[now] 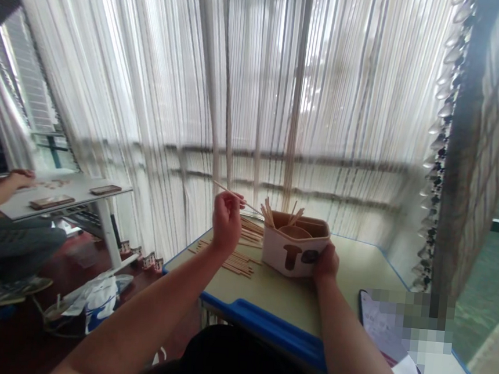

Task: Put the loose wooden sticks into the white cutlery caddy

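We noted our left hand (228, 220) raised, fingers closed in a pinch on one thin wooden stick (251, 208), whose near end pointed at the open-topped white box (279, 250). Our right hand (326, 265) gripped that box at its right-hand side, thumb and palm against the wall. Between our hands, more sticks (267, 213) stood inside it. Loose wooden sticks (236, 263) lay on the blue-edged desk (356, 263) below our left hand.
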Demonstrator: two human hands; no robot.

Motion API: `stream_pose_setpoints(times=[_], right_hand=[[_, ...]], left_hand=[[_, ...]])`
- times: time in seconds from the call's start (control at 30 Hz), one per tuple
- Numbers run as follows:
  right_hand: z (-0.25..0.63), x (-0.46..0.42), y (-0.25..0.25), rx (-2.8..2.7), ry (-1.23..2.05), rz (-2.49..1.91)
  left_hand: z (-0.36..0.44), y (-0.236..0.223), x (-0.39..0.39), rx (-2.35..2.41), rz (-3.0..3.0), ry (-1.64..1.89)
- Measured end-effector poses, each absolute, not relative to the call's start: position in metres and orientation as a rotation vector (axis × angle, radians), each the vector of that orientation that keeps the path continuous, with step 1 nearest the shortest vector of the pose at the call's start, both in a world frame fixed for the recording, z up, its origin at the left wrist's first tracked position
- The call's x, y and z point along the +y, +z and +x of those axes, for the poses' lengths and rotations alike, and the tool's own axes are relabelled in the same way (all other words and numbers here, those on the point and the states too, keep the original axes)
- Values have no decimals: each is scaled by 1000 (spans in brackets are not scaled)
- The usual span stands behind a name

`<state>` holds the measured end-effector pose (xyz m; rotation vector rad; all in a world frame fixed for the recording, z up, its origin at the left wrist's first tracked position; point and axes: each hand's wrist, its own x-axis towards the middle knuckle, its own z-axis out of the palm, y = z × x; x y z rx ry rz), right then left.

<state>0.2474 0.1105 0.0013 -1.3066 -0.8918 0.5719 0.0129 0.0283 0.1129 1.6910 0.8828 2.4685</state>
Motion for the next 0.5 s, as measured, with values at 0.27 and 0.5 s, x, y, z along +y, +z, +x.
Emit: stream_pose_setpoints(times=[0.27,0.5], right_hand=[[246,108,5,-898,559,-1278],[243,107,6,-893,551,-1286]], left_hand=[[22,94,61,1087,1897,2112],[26,88,80,1479,2005,2061]])
